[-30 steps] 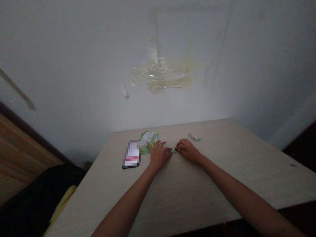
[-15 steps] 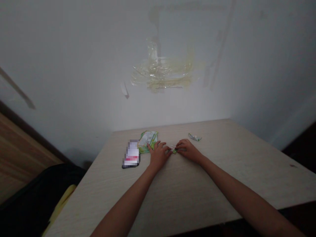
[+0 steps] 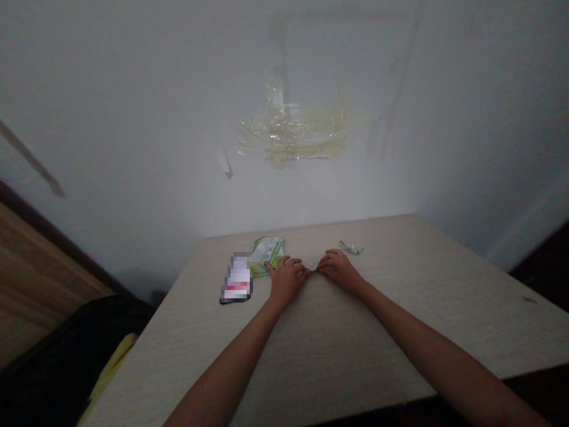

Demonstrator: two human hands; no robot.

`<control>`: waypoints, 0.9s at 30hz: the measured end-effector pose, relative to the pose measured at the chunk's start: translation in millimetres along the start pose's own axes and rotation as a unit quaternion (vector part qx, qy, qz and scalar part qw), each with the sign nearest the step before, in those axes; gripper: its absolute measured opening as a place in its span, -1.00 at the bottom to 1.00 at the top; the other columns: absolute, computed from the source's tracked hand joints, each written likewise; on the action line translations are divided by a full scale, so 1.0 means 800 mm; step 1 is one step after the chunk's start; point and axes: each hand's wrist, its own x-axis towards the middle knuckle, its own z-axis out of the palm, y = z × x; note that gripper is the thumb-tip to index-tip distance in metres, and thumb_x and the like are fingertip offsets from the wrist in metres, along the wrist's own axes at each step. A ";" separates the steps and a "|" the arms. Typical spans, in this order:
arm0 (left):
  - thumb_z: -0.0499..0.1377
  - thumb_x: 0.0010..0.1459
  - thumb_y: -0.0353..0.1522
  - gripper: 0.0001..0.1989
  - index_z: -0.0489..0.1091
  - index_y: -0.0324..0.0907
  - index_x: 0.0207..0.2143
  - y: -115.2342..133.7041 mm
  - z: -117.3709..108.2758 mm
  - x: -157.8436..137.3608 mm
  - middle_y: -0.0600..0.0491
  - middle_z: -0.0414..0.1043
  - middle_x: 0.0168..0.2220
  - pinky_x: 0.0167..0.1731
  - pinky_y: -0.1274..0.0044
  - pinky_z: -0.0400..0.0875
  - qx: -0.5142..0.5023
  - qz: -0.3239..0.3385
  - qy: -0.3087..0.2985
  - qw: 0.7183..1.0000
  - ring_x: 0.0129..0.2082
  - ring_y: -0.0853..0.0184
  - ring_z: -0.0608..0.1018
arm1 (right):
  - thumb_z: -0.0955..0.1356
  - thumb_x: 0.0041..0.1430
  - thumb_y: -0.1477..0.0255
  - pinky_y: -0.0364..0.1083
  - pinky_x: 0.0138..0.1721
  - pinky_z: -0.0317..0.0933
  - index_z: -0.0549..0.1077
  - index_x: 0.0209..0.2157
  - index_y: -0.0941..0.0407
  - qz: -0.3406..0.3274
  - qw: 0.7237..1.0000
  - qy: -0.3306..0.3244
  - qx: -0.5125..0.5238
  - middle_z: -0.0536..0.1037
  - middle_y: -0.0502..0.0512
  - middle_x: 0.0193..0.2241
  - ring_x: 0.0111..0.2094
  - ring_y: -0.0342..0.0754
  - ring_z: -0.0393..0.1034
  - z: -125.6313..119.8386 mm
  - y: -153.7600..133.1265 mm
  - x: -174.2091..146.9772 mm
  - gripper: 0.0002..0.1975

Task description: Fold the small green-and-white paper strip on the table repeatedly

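A small whitish strip of wrapper [image 3: 313, 267] lies on the table between my hands, its ends hidden by my fingers. My left hand [image 3: 287, 279] pinches its left end, thumb and other fingers partly spread. From the other side, the bent fingertips of my right hand [image 3: 341, 270] close on the right end. Just beyond my left thumb are flat green-and-white packets [image 3: 262, 256], which look stacked. A narrow folded green-and-white wrapper [image 3: 351, 247] rests a little past my right hand.
A phone [image 3: 237, 281] with a pixelated screen lies left of the packets. The pale wooden table [image 3: 355, 350] meets a wall [image 3: 146, 148] with clear tape [image 3: 288, 133] stuck on it. Dark and yellow cloth [image 3: 111, 365] is down at the left, beside the table.
The strip between my fingers shows whitish now, where a green bit was visible before. My right fingers have shifted slightly. The packets, phone and folded wrapper stay in place.
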 end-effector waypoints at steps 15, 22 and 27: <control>0.21 0.20 -0.18 -0.85 0.59 0.09 -0.33 -0.004 -0.004 0.003 0.14 0.50 0.05 0.20 -0.22 -0.43 -0.014 -0.005 -0.001 1.000 0.21 0.06 0.29 | 0.45 0.11 0.38 0.06 0.07 0.14 0.60 -0.38 0.06 0.057 0.998 -0.008 0.019 0.58 0.10 -0.24 -0.07 0.04 0.37 0.004 0.001 -0.001 -0.94; 0.18 0.23 -0.17 -0.80 0.58 0.05 -0.34 0.001 -0.001 0.007 0.11 0.47 0.07 0.19 -0.24 -0.39 -0.017 -0.033 0.006 0.999 0.20 0.09 0.30 | 0.44 0.13 0.40 0.05 0.06 0.16 0.60 -0.37 0.09 0.073 0.997 -0.008 -0.006 0.56 0.15 -0.22 -0.06 0.06 0.35 0.005 -0.003 0.000 -0.93; 0.17 0.23 -0.16 -0.79 0.57 0.02 -0.34 0.003 0.000 0.010 0.08 0.46 0.08 0.19 -0.24 -0.35 -0.014 -0.040 0.012 0.999 0.19 0.10 0.31 | 0.42 0.16 0.38 0.03 0.04 0.18 0.59 -0.33 0.11 0.084 0.996 -0.004 -0.033 0.53 0.17 -0.21 -0.06 0.07 0.33 0.008 -0.007 0.001 -0.89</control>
